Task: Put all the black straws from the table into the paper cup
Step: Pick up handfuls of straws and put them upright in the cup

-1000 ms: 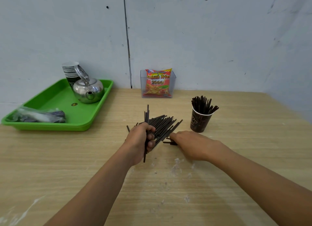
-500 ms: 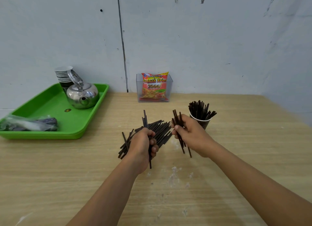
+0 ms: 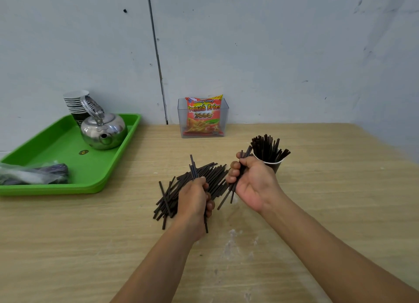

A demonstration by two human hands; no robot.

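Reaching arms: two bare forearms come in from the bottom edge, both cut off before the elbow.
Table (image 3: 340, 212): pale wood-grain top, matte, with chalky white smears near the front between the arms.
Left hand (image 3: 195, 200): seen from the back, fingers curled tight round a few thin black straws (image 3: 192, 166) that stand nearly upright; one end pokes out above the fist, another below it. The knuckles hide how many it holds.
Right hand (image 3: 254, 184): palm turned leftward, fingers wrapped round a small bundle of straws (image 3: 229, 195) tilted toward the cup; their tops sit just beside the rim, their lower ends hang free above the table.
Loose pile (image 3: 172, 196): slim, straight, matte black sticks lying fanned and crossed on the wood, partly covered by the left hand.
Paper cup (image 3: 275, 165): dark wall with a white rim, mostly hidden behind the right hand, packed with upright straws (image 3: 265, 146) splaying outward.
Green tray (image 3: 68, 144): glossy plastic, rounded corners, cut off at the left edge. It carries a crumpled clear bag (image 3: 27, 173) whose dark contents are hard to make out.
Kettle (image 3: 103, 130): round polished metal, short spout, handle raised; it hides the lower part of a stack of cups (image 3: 76, 103).
Clear box (image 3: 224, 116): rectangular transparent plastic against the wall, holding a red-orange snack packet (image 3: 203, 116).
Wall (image 3: 294, 53): pale grey panels, scuffed, with a dark vertical seam.
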